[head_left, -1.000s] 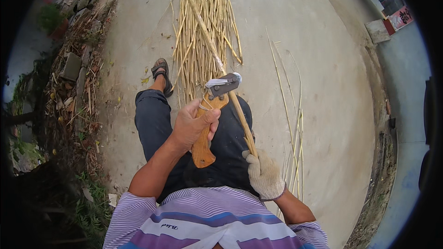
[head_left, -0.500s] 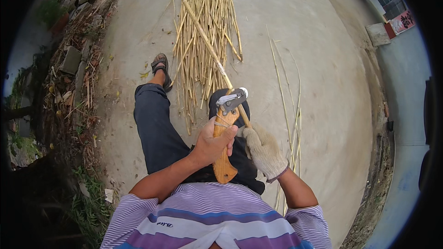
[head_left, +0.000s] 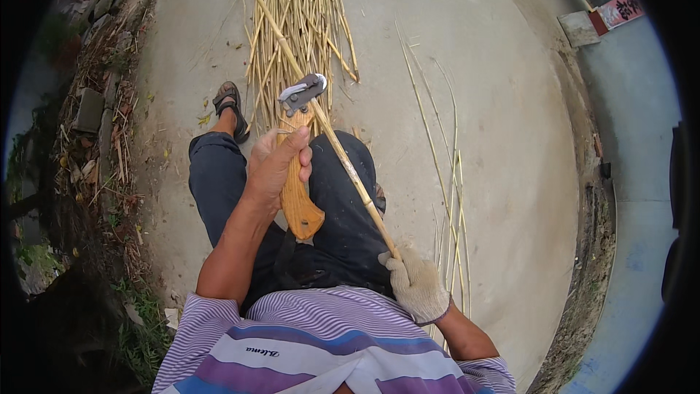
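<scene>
My bare left hand [head_left: 268, 164] is closed round the wooden handle of a peeling tool [head_left: 300, 201], its thumb lying along the front. At the handle's upper end sits a dark metal head [head_left: 297, 99] with a light-coloured blade part. A long straw-coloured cane [head_left: 345, 157] runs slantwise past this head, touching it. Its near end is gripped by my right hand [head_left: 419, 286], in a knitted off-white glove, close to my right hip. Between the two hands the cane passes over my dark-trousered knee. Contact between blade and cane is partly hidden by the metal head.
A large heap of canes [head_left: 295, 29] lies on the concrete ahead, beyond my sandalled foot [head_left: 230, 106]. Several thin stalks [head_left: 446, 168] lie to my right. Rubble and dry litter [head_left: 95, 146] border the left side; a pale wall [head_left: 645, 175] stands at the right.
My left hand and the tool have moved forward and left along the cane. My right hand has drawn back slightly toward my hip, so more cane shows between the hands.
</scene>
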A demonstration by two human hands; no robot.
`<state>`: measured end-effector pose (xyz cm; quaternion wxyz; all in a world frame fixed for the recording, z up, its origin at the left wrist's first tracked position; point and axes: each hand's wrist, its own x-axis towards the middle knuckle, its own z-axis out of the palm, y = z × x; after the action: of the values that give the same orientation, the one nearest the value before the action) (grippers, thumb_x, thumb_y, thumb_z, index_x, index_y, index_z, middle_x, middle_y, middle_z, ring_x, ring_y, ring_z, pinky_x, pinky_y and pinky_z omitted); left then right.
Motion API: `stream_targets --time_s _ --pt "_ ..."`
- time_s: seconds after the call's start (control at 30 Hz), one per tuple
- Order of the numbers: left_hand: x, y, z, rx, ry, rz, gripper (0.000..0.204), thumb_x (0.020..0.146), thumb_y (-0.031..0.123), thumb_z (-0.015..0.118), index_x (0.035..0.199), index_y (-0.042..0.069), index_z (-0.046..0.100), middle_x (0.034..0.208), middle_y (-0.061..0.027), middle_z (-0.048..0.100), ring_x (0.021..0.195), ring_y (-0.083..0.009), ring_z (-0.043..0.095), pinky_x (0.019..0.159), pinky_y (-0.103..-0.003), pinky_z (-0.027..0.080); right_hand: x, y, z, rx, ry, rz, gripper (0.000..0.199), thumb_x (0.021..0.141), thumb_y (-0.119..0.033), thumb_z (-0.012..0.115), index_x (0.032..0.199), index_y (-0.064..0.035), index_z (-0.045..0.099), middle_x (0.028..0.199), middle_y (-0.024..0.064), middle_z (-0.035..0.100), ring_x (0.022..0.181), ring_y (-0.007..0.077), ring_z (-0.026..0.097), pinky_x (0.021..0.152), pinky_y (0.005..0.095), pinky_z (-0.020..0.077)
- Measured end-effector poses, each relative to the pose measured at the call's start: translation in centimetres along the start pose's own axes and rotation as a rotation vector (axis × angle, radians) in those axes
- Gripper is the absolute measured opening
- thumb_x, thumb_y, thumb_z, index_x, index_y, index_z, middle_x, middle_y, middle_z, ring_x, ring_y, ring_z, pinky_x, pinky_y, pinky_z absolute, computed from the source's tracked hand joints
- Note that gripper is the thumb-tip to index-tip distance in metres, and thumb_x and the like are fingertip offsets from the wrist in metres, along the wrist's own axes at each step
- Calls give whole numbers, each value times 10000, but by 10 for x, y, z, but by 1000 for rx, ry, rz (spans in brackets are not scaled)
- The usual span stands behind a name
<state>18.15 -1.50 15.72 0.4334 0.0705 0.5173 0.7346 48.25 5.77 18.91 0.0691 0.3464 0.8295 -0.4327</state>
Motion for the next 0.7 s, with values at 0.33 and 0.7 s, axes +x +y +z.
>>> stream_targets --time_s 0.33,0.7 --pt "-4 -15 20 19 -77 -45 221 1015 268 628 969 71 539 683 -15 531 517 -119 526 470 -242 435 55 -23 -31 295 -66 103 393 1046 -371 485 1108 -23 657 681 39 532 591 134 588 588 292 485" --pt "46 23 -21 64 76 14 285 957 305 713 942 58 571 674 -13 591 512 -97 560 447 -217 452 23 36 4 -160 -32 -325 281 1046 -268 440 1042 -94 661 894 186 663 803 393 657 724 475 515"
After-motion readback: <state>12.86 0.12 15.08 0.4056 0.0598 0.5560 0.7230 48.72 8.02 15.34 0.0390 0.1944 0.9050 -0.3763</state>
